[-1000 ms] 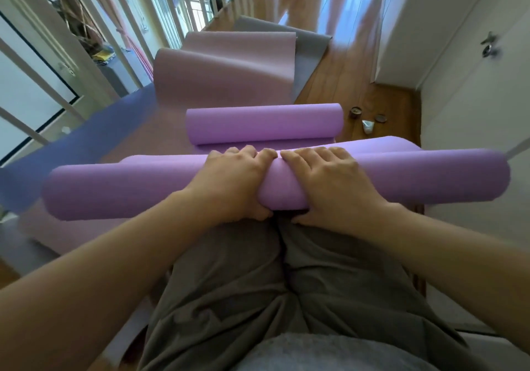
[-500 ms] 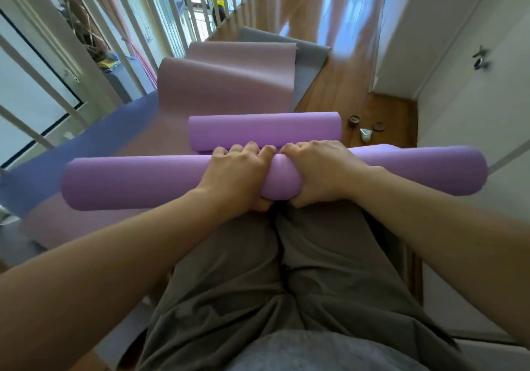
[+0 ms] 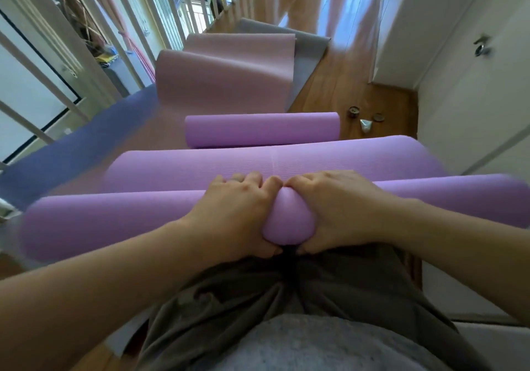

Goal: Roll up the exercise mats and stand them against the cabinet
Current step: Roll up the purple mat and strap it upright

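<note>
the left hand (image 3: 238,213) and right hand (image 3: 335,210) stay curled round the middle of the purple mat roll (image 3: 114,221), above the lap (image 3: 229,299). a broader loose flap (image 3: 258,164) now shows beyond it than before, so the rolling probably isn't finished.

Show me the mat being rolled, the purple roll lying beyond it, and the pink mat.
mat being rolled (image 3: 114,221): head view, left part of the roll.
purple roll (image 3: 261,129): head view, middle of its side.
pink mat (image 3: 226,78): head view, middle of its spread surface.
</note>
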Available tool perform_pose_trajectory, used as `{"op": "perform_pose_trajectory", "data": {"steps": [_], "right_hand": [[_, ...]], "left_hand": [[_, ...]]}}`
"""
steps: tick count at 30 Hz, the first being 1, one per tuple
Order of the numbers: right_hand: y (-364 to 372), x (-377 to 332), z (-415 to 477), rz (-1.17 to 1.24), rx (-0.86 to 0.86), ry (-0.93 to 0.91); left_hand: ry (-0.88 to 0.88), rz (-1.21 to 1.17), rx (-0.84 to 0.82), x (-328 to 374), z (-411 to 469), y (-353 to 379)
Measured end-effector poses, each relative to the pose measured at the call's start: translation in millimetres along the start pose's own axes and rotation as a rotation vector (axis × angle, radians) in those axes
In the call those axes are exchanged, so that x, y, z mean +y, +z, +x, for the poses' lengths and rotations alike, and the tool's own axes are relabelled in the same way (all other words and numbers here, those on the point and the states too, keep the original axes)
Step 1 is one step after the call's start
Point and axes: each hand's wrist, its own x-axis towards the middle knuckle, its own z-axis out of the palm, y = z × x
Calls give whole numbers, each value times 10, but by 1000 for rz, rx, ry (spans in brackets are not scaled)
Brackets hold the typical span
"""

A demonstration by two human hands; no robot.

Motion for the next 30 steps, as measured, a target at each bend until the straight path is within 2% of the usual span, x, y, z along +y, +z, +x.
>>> {"op": "perform_pose_trajectory", "data": {"steps": [4, 6, 8, 9, 12, 14, 16, 20, 23, 25, 28, 30], "right_hand": [[-18, -1, -37, -80, 83, -29], [50, -57, -44, -121, 118, -26], [81, -52, 16, -127, 133, -1], [66, -30, 56, -109, 126, 10], [-34, 78, 205, -35, 52, 18], [-97, 138, 289, -22, -5, -2], [-107, 132, 300, -24, -9, 3], [85, 19, 179, -232, 207, 22], [102, 54, 230, -185, 244, 40], [17, 128, 316, -108, 191, 35], [-161, 236, 442, -49, 56, 24], [-159, 254, 489, -67, 20, 34]], "left_hand": [[53, -164, -130, -127, 167, -107], [46, -266, -247, -187, 274, -186], [15, -314, -296, -223, 330, -229], [5, -292, -268, -222, 325, -220], [-9, 23, -68, -100, 227, -85], [-24, 139, 20, -40, 191, -3], [-39, 94, 19, -93, 242, -27], [-12, -128, -115, -289, 401, -125], [-7, -197, -183, -336, 476, -176], [-72, -115, -107, -272, 455, -142], [-117, 171, 67, -108, 351, 43], [-115, 173, 129, -124, 354, 88]]}}
